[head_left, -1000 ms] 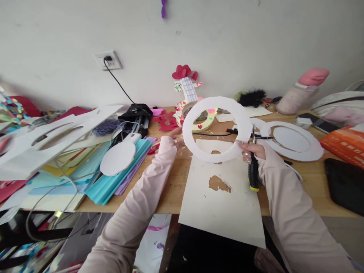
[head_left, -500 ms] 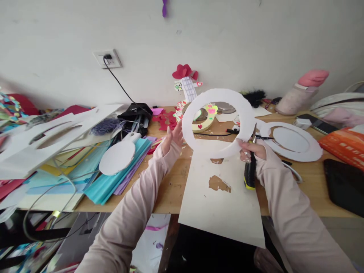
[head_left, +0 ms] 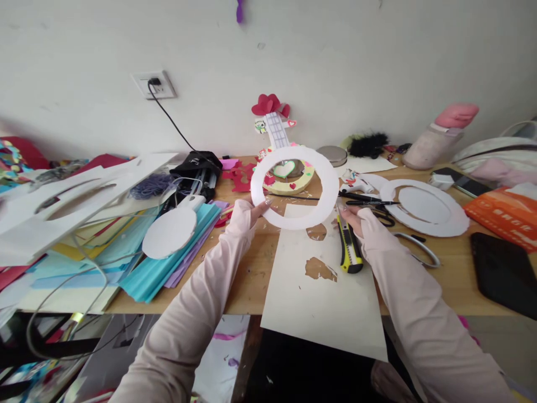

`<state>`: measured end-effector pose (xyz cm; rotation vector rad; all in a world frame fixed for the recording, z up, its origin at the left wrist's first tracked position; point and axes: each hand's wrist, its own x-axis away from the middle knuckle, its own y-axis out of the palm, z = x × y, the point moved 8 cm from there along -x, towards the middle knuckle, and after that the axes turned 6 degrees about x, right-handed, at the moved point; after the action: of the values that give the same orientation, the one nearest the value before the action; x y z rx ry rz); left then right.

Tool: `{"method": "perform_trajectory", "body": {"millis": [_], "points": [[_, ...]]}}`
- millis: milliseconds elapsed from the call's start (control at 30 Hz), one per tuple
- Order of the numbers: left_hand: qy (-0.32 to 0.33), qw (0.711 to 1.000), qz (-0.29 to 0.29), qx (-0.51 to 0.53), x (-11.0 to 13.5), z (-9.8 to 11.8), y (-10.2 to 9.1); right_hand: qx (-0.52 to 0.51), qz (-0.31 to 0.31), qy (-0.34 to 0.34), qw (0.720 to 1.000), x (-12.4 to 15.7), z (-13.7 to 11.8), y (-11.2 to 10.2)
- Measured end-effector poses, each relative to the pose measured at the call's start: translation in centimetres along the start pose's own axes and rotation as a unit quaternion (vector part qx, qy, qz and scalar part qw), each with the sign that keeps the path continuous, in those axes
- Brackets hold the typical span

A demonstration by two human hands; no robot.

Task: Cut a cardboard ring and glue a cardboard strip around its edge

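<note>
A white ring (head_left: 329,178), cut from a flat sheet, is held up above the table. My left hand (head_left: 259,211) pinches its lower left edge, with the thumb in front. Close to the ring's right edge is my right hand (head_left: 353,218), fingers closed at the upper end of a yellow and black utility knife (head_left: 349,249). The knife slants with its blade end up; I cannot tell whether these fingers also touch the ring. Below lies a white sheet of paper (head_left: 323,313) with two ragged holes, overhanging the table's front edge.
A decorated yellow ring (head_left: 293,187) with paper hearts stands behind. White discs and rings (head_left: 455,215), scissors (head_left: 384,217), a glue gun (head_left: 356,182) and a black phone (head_left: 499,268) are to the right. Coloured paper (head_left: 168,274) and a white round piece (head_left: 170,232) lie left.
The white ring has moved down and left. My left hand has closed on its edge. My right hand has shifted left with the utility knife, whose yellow side now faces me.
</note>
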<state>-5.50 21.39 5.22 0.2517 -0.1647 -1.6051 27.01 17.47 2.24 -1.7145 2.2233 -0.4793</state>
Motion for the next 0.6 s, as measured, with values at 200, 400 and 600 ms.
{"method": "perform_trajectory", "body": {"millis": [200,400,600], "points": [[-0.068,0.993,-0.066,-0.071,0.0,-1.5,0.5,0.129,0.143,-0.032,0.981,-0.1,-0.5,-2.7],[0.023,0.987,-0.049,-0.154,-0.2,0.3,-0.4,-0.028,0.178,-0.046,0.983,1.0,-1.8,-4.2],[-0.027,0.974,-0.057,0.216,0.2,3.7,1.6,0.060,0.060,-0.142,0.986,1.5,-6.6,-2.8]]}}
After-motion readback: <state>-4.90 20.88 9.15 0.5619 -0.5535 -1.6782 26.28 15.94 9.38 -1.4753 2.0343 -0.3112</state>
